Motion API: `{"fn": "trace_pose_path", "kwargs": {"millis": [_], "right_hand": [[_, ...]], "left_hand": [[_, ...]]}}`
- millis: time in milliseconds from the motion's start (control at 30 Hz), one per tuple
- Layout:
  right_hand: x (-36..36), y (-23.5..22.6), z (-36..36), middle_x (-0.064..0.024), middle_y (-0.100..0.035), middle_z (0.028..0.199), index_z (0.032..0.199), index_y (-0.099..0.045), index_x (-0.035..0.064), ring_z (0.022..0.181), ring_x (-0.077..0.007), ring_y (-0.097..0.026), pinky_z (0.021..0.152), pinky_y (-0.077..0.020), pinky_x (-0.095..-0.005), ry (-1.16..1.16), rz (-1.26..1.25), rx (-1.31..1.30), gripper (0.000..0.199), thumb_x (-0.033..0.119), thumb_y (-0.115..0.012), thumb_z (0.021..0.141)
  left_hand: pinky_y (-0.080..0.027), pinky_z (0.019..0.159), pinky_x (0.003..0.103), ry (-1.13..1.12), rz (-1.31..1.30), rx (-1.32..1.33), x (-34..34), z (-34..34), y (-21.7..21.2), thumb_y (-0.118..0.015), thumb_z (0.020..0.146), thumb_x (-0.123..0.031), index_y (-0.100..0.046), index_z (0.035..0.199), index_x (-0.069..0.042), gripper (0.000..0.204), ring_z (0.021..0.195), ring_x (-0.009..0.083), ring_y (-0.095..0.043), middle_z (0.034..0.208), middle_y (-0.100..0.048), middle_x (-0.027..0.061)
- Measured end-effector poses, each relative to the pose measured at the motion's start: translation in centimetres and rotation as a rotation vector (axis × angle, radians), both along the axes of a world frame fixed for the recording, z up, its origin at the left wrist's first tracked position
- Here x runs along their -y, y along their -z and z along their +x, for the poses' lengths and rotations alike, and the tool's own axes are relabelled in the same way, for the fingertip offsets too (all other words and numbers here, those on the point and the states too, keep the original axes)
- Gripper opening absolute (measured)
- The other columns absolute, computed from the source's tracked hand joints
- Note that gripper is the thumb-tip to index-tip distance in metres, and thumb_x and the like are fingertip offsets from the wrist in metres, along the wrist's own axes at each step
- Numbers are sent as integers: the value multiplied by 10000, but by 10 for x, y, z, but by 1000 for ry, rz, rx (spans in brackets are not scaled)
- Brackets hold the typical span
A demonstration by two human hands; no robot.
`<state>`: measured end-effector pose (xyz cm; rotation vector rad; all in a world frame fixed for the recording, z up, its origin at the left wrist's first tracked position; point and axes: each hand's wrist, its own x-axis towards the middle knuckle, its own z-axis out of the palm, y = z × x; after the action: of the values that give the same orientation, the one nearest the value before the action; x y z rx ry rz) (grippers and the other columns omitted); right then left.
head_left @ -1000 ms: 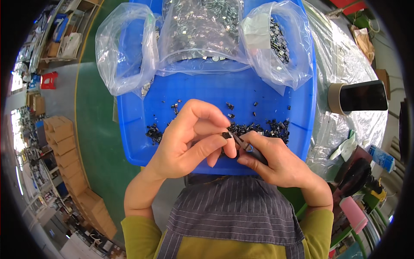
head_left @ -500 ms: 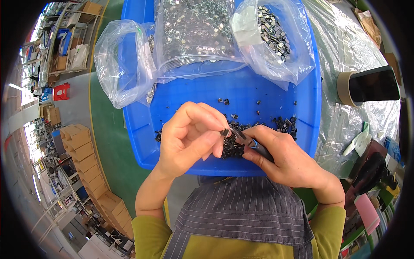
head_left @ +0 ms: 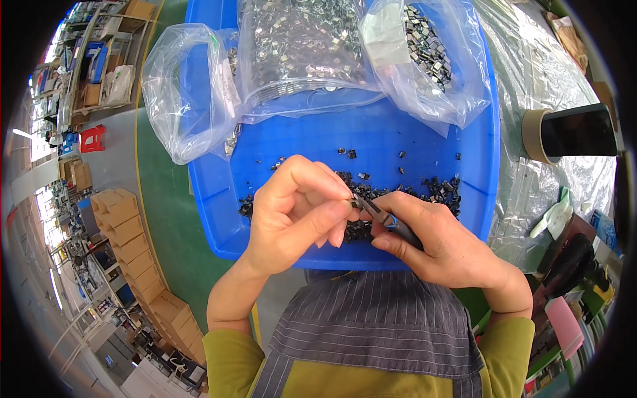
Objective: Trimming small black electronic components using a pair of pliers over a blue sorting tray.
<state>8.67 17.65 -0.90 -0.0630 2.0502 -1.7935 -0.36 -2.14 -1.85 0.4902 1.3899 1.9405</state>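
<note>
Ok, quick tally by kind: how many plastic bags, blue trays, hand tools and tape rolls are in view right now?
Clear plastic bags: 3, at left, middle and right
Blue tray: 1
Pliers in the right hand, tips at the left hand: 1
Tape roll: 1
Total: 6

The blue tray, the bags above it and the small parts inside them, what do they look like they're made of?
The blue tray looks like moulded plastic: even colour, dull sheen, rounded rim. The bags look like thin clear plastic film, see-through, crinkled and glossy. The small parts inside seem to be metal, silvery grey with bright glints, though they are too small to be sure.
</note>
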Motion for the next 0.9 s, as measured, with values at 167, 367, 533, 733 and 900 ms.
{"fn": "trace_pose_path", "kwargs": {"millis": [167,367,533,733,900], "right_hand": [[-1,0,-1,-161,-606,972,1133,-536,9,896,-352,-605,778,-472,-391,-28,35,31,284,100,-618,876],[-1,-1,1,-171,-621,975,1100,-524,-2,923,-360,-611,789,-476,-394,-52,17,96,262,108,-619,882],[-2,-3,1,-177,-645,924,1041,-523,-10,888,-377,-627,753,-483,-392,-49,92,114,219,101,-621,879],[-2,3,4,-260,-593,777,1027,-467,-16,777,-454,-584,621,-444,-469,-16,77,29,241,127,-608,893],[0,6,5,-259,-587,747,1033,-468,-14,752,-457,-582,602,-437,-468,14,70,-5,240,129,-605,897]], "left_hand": [[-384,439,193,11,-41,37,1,-1,-3,-559,901,43,-515,992,-28,123,586,92,-581,864,-608,115],[-381,437,191,26,-44,88,1,-1,-1,-565,910,21,-519,985,-29,101,575,89,-583,847,-615,106],[-403,468,192,26,-140,91,0,1,-5,-569,921,-9,-526,996,-28,89,592,86,-586,833,-626,91],[-474,527,252,35,-399,-451,-3,4,-4,-617,858,24,-567,964,3,119,623,160,-613,785,-634,107],[-459,463,305,-185,-342,-1237,-10,4,12,-697,748,47,-583,925,38,210,569,251,-595,712,-593,129]]}}
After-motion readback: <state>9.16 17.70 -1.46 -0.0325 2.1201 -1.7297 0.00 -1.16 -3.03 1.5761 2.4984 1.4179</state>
